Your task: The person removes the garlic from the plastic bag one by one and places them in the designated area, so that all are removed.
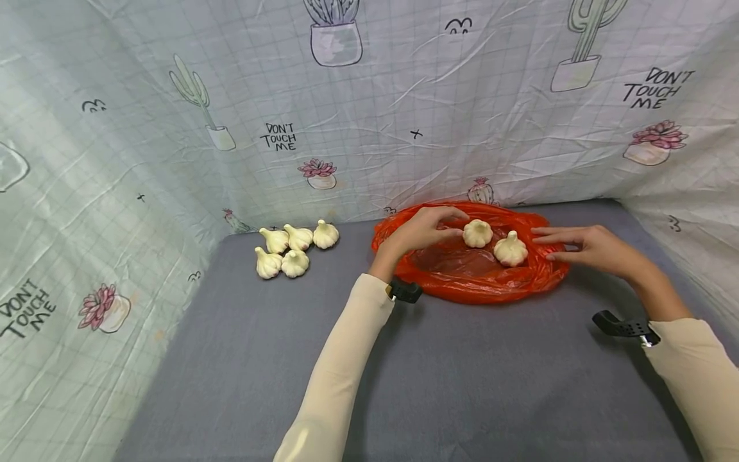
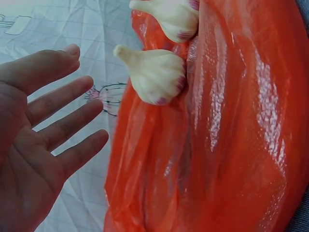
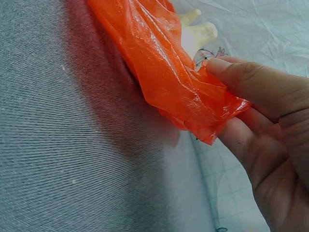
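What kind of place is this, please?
Probably a makeshift tabletop recording booth: a cactus-print cloth hangs as walls around a grey tabletop, where garlic bulbs and an orange plastic bag lie.

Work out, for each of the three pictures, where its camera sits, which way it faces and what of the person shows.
Head: looks forward and down at the red bag, two garlic bulbs in it; both forearms show.
Left wrist: looks along the open left hand to the bag.
Right wrist: shows the right hand pinching the bag's edge.
All three views share the bag.
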`<state>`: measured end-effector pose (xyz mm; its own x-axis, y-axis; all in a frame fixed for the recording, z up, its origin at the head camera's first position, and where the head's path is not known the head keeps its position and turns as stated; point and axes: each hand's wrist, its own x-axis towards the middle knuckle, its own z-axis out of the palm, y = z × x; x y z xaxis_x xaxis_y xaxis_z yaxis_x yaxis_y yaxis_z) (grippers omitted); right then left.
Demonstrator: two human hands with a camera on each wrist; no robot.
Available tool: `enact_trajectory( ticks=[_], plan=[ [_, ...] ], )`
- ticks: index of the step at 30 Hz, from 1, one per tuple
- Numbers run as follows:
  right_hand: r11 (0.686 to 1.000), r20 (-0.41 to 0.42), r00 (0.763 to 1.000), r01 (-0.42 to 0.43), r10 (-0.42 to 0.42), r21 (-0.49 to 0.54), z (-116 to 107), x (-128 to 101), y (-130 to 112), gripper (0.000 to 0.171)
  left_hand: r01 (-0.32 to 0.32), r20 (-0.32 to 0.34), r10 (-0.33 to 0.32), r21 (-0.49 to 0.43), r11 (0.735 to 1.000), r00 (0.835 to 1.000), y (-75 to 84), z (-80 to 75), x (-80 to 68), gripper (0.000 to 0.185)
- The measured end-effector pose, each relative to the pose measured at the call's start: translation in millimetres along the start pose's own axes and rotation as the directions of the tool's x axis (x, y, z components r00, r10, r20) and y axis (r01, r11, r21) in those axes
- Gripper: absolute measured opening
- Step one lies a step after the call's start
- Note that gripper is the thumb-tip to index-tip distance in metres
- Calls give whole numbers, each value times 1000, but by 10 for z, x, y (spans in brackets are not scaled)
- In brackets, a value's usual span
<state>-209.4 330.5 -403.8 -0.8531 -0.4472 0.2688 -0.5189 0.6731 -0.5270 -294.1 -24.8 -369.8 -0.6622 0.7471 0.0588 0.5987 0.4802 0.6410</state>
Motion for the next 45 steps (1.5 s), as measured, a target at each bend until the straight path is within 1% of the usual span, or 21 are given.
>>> enact_trajectory(
  ticks=[6,8,13,15,20,27,31,33,36,41,45],
  plan=[
    [999,27,999,-47,46,27,25,-24,10,30,35,30,-34,-55,998,999,-62,45,50,42],
    [997,25,998,-60,59,44,29,-22,10,28,43,29,-41,-47,998,999,-66,58,63,42],
    [998,10,999,-41,40,43,27,-26,25,27,21,17,-21,-5,1000,1000,-42,85,139,41],
    [998,11,999,-36,35,48,26,-30,34,27,7,21,-7,0,1000,1000,-26,96,184,41],
    [999,13,1000,-15,15,40,27,-38,54,28,-2,50,2,-1,1000,999,23,110,317,41],
    [999,16,1000,-26,26,37,32,-38,62,29,-22,120,15,59,998,993,35,124,578,39],
    [999,20,1000,-24,23,30,31,-24,47,29,-26,156,15,67,997,988,20,141,663,37],
    [999,23,999,-26,26,31,32,-17,42,29,-40,168,27,74,996,985,2,158,689,34],
    [999,26,999,-33,32,27,34,-7,42,29,-44,179,31,72,996,983,-33,197,715,31],
    [999,28,999,-41,40,19,33,1,42,28,-5,174,-8,70,998,985,-65,236,727,31],
    [1000,27,999,-29,29,10,33,8,42,29,12,158,-21,59,998,987,-70,246,717,30]
  ],
)
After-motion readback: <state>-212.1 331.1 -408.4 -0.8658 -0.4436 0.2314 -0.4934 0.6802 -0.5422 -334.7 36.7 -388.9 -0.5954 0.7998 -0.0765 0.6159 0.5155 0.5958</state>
